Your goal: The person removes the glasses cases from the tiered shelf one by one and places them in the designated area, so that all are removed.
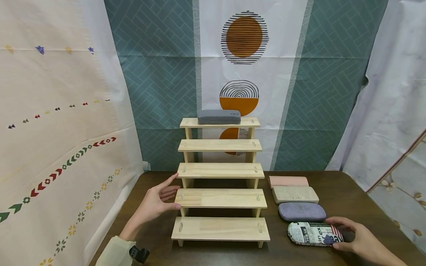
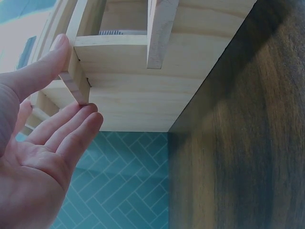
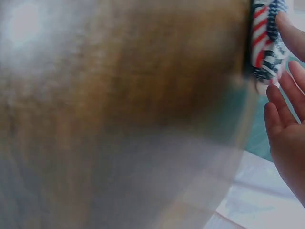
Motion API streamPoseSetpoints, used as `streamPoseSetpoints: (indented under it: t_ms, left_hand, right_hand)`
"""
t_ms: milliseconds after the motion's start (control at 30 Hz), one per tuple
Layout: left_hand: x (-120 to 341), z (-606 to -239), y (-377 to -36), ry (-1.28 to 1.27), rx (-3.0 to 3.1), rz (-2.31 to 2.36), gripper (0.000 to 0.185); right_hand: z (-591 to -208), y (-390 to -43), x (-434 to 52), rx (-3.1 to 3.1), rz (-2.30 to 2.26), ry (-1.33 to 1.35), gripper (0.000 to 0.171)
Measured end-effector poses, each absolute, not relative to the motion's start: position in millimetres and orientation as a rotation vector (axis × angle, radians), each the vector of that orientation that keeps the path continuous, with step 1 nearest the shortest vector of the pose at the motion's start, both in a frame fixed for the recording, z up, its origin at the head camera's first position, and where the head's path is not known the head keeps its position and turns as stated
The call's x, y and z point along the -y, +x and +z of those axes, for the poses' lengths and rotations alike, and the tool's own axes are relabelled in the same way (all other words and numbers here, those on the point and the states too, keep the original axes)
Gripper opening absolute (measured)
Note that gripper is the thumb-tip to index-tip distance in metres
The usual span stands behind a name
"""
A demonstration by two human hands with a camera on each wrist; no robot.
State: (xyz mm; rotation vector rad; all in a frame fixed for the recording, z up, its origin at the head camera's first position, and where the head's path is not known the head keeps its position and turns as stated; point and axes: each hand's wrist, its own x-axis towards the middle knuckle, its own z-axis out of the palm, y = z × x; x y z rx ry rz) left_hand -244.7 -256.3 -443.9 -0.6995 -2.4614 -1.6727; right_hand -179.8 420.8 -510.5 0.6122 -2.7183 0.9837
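A pale wooden stepped rack (image 1: 219, 170) stands in the middle of the table. On its left side, my left hand (image 1: 159, 201) holds the ends of the boards, thumb by the second step from the bottom and forefinger at the third. In the left wrist view the thumb and fingers (image 2: 78, 121) lie on either side of a board end. My right hand (image 1: 354, 240) holds the right end of a newspaper-print glasses case (image 1: 309, 234), thumb at its near edge and fingers at its far edge. A grey glasses case (image 1: 219, 117) lies on the top step.
Behind the printed case, a purple glasses case (image 1: 302, 211), a cream case (image 1: 294, 194) and a pink case (image 1: 288, 181) lie in a column right of the rack. Patterned cloth (image 1: 163, 85) hangs behind and beside the brown table (image 1: 146, 251).
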Motion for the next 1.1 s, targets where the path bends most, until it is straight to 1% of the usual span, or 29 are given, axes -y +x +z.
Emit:
streamPoseSetpoints:
  t_ms: [167, 300, 633, 867, 1100]
  left_hand:
    - [257, -444, -245, -0.696, 2.468, -1.670, 0.103]
    - [257, -444, -245, -0.690, 2.471, -1.667, 0.103]
    - [257, -446, -244, -0.690, 2.471, -1.672, 0.103]
    - [256, -446, -244, -0.692, 2.467, -1.672, 0.103]
    - [256, -445, -244, -0.701, 2.462, -1.684, 0.103]
  right_hand:
    - [-493, -180, -413, 2.669, 0.934, 0.565, 0.061]
    - [-475, -183, -397, 2.631, 0.905, 0.557, 0.061]
    - [-436, -197, -341, 2.585, 1.031, 0.628, 0.058]
    - [-409, -210, -299, 2.551, 1.092, 0.693, 0.053]
    - [-388, -227, -263, 2.534, 1.098, 0.739, 0.053]
